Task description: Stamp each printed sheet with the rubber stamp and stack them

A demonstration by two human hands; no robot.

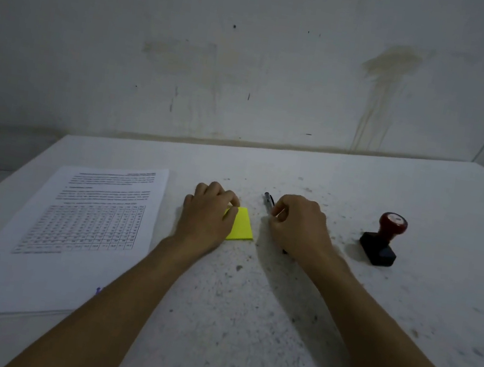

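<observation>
Stamp [383, 240]: one, right of the right hand [299, 223], untouched on a speckled table [247, 309].
One sheet stack [71, 227] left; left hand [208, 213] pinches one yellow pad [240, 225]; right grips one pen [269, 201].

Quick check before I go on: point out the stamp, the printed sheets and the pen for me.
stamp [383, 240], head view, on the neck between red knob and black base.
printed sheets [93, 224], head view, on the top sheet's table.
pen [269, 200], head view, on its far end beyond the right hand.
</observation>
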